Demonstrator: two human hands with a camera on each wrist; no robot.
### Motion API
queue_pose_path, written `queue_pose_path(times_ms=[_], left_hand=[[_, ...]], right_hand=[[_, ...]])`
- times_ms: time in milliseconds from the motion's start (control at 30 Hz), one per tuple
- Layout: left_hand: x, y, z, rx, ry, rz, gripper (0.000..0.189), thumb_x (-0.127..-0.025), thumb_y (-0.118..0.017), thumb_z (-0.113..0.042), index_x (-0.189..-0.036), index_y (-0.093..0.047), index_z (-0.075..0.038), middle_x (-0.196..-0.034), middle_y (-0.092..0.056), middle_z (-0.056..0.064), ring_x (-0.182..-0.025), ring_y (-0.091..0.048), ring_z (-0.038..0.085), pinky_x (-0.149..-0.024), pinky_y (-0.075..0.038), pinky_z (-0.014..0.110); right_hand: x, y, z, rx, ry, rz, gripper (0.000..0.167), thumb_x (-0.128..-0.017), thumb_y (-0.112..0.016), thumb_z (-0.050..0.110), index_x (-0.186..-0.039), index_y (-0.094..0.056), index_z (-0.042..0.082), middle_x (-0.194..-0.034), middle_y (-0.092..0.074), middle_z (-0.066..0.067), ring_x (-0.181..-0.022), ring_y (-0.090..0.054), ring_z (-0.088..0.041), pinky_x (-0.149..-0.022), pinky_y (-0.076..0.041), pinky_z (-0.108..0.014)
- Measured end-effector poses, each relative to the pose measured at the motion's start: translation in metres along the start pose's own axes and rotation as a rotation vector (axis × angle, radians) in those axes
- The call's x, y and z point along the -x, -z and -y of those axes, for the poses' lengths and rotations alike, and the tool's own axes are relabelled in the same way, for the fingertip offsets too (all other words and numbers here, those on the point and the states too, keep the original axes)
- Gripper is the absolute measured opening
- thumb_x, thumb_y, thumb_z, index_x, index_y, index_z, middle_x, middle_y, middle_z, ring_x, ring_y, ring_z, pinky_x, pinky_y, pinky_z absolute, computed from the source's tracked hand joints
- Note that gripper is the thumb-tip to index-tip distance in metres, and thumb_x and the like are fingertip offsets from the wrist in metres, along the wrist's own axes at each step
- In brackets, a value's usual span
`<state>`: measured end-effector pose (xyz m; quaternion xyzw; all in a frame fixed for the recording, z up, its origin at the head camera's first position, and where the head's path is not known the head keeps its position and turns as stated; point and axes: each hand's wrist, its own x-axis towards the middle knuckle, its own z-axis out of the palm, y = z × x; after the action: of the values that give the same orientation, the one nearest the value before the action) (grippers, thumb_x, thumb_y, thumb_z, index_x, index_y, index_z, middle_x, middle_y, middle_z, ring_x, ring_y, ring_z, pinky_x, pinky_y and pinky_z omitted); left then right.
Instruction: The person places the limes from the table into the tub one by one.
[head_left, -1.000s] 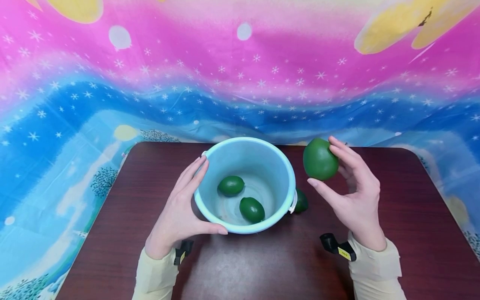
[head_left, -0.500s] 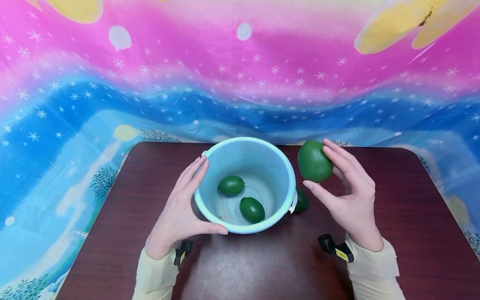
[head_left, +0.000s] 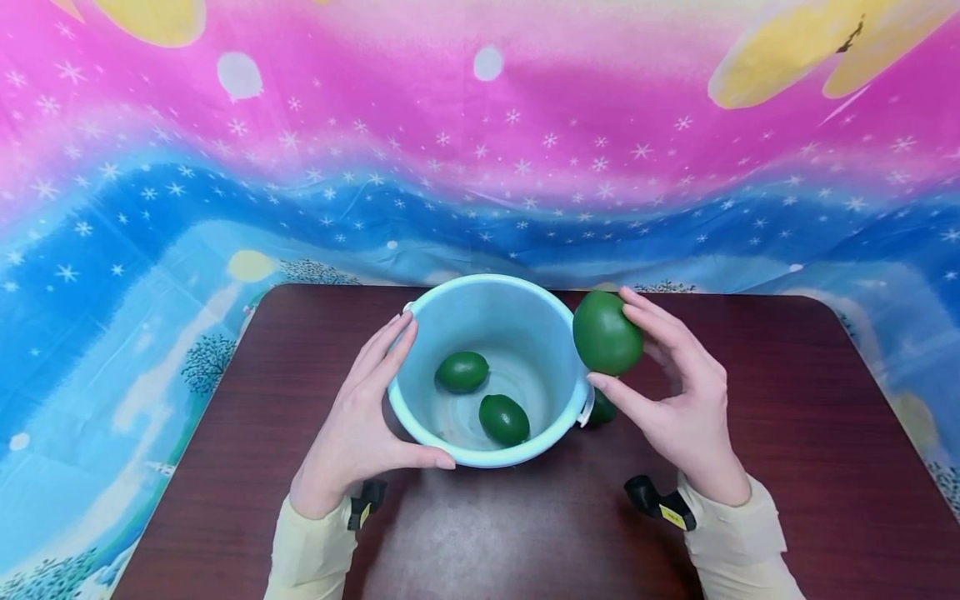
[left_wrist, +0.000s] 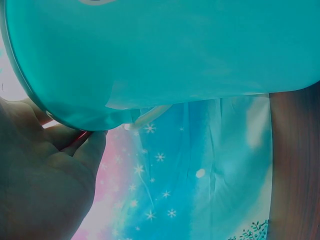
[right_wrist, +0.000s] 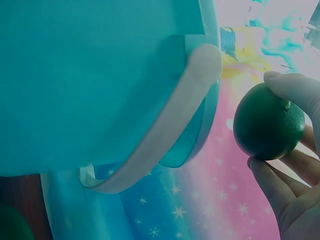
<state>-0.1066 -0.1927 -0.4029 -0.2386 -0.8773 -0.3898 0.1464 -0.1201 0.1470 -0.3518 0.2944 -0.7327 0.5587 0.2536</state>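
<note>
Left hand (head_left: 362,417): we grip the bucket's (head_left: 498,317) rim
Right hand (head_left: 682,404): we pinch a lime (head_left: 606,333)
Inside: two more limes (head_left: 462,372) (head_left: 504,420)

Head view: from above, facing forward and down over tabletop (head_left: 480,533), both far corners in frame. Left wrist view: rolled sideways, very near left side of bucket (left_wrist: 175,50). Right wrist view: also rolled, near right side. All share bucket, printed backdrop (head_left: 450,125); head, right wrist share held green fruit (right_wrist: 267,122).

The fruits (head_left: 607,333) are green, bucket (head_left: 510,312) pale blue, cloth (head_left: 495,167) snowflake-patterned.
</note>
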Motion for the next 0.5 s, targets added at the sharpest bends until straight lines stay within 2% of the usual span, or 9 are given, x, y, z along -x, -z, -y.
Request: queue_pose_path(times_ms=[133,333,500], left_hand=[[-0.0002,-0.0004,0.0,0.002,-0.002,-0.001,0.135,-0.057,-0.078,-0.084,-0.161,-0.032,-0.013,-0.167,-0.023,0.002,-0.152,-0.018,0.022,-0.11,-0.036,0.053],[-0.0005,-0.0003,0.0004,0.002,-0.011,-0.006,0.135,-0.057,-0.078,-0.084,-0.161,-0.032,-0.012,-0.167,-0.023,0.002,-0.152,-0.018,0.022,-0.11,-0.036,0.053],[-0.0005,-0.0002,0.0005,0.005,-0.014,-0.007,0.135,-0.057,-0.078,-0.084,-0.161,-0.032,-0.012,-0.167,-0.023,0.003,-0.152,-0.018,0.022,-0.111,-0.036,0.052]], right_hand=[[0.0004,-0.0004,0.0009,-0.004,-0.014,0.014,0.066,-0.083,-0.088,0.015,-0.135,-0.057,-0.011,-0.142,-0.054,-0.026,-0.127,-0.057,-0.03,-0.101,-0.048,-0.033],[-0.0001,-0.0028,-0.0001,0.002,-0.006,0.022,0.064,-0.084,-0.086,0.021,-0.134,-0.06,-0.01,-0.141,-0.054,-0.026,-0.127,-0.057,-0.031,-0.1,-0.048,-0.032],[-0.0006,-0.0072,-0.0006,-0.005,0.01,0.028,0.063,-0.083,-0.088,0.015,-0.133,-0.06,-0.011,-0.139,-0.055,-0.027,-0.124,-0.059,-0.029,-0.1,-0.049,-0.033]])
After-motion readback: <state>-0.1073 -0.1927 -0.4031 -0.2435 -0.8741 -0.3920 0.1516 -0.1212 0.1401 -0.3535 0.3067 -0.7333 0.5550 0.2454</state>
